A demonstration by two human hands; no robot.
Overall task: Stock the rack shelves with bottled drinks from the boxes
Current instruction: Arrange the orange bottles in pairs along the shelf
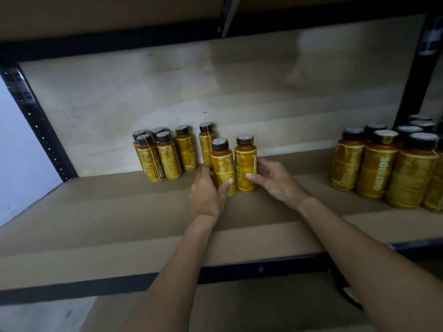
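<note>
Shelf (pixel 119 212), rear left: cluster of orange drink bottles (pixel 167 156), upright. Ctr: left hand (pixel 206 190) grips one bottle (pixel 223 164), thumb and fingers curled round it. Right hand (pixel 275 180) wraps neighbouring bottle (pixel 245 164) likewise. Both upright on shelf, side by side. Far right: second bottle group (pixel 378 164).

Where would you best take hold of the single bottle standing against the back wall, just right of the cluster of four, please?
Probably round the labelled middle of the bottle, coming from the front. It stands upright against the back wall, and the cluster of four crowds its left, so slip fingers into the wider gap on its right.
</note>
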